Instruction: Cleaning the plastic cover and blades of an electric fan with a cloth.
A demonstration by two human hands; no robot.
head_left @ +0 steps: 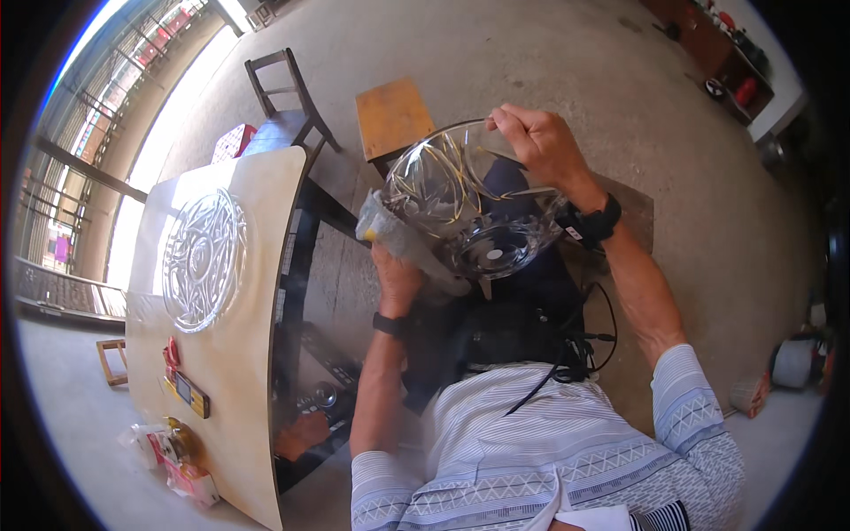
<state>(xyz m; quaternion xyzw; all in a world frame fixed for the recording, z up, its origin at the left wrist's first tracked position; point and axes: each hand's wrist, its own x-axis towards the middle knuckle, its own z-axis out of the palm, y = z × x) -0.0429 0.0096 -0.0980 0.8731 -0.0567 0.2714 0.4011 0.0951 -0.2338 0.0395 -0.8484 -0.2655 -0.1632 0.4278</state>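
A large clear glass bowl (434, 181) with gold-coloured lines is tilted above my lap. My right hand (544, 146) is closed on its rim at the upper right, thumb and fingers pinching the edge. On the bowl's left side, my left hand (396, 273) is wrapped in and around a grey cloth (394, 232), which touches the glass; most of these fingers are hidden by it. A round clear part with a small pale disc shows at the bowl's lower right, seemingly its base.
To my left stands a pale table (243, 380) bearing a round patterned glass plate (204, 258), a yellow multimeter (190, 395) with red leads, and a jar (181, 441) beside packaging. Ahead are a dark wooden chair (288, 124) and an orange-brown stool (394, 115). A black cable (611, 336) hangs near my waist.
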